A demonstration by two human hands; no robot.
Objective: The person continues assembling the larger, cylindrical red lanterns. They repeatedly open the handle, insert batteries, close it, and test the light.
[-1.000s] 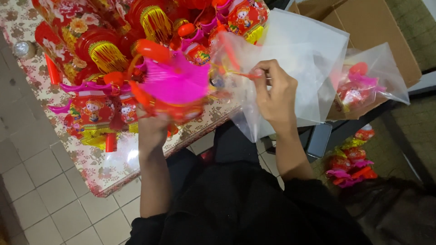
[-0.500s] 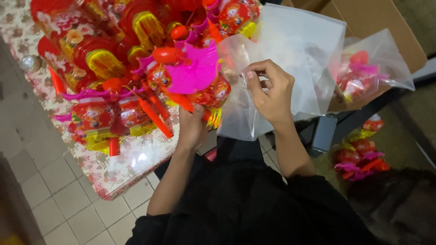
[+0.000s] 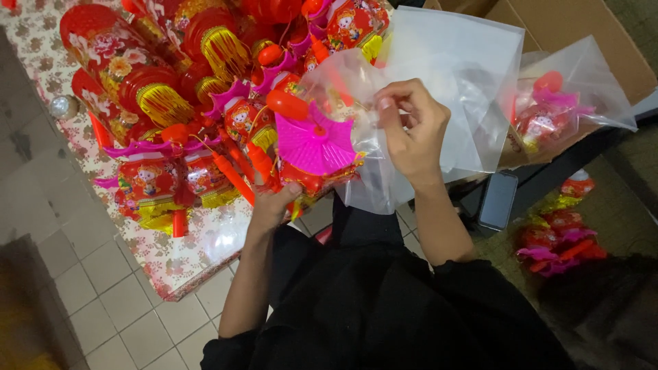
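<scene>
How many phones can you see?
1. A dark phone lies flat below the clear plastic bags, to the right of the person's right hand. Others may be hidden.

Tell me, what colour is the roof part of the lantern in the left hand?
Bright pink roof, seen in the head view.

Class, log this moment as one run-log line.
left hand: holds pink-roofed toy lantern | right hand: grips clear plastic bag | lantern partly at bag mouth

Red lanterns are crowding the table, blocking reach leftward. Clear bags and a cardboard box are closing off the right. Open room is lying only below, over the lap.
</scene>
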